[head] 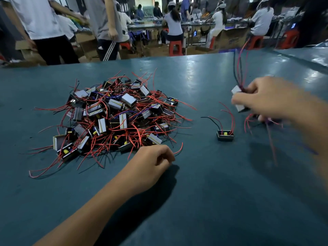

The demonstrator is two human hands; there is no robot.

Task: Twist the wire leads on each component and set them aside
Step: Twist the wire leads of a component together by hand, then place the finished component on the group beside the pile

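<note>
Your right hand (262,98) grips a component (238,103), its wires pointing up. Your left hand (152,162), loosely curled and empty, rests on the bench (195,201) just beside the pile (113,118), nearer it.

factory floor; seated workers (173,23), component pile (113,114)

Left hand (152,161): fingers loosely curled, holding nothing, forearm stretched in from the near edge. Right hand (262,97): raised, blurred, fingers curled round a small part with wires.
</note>
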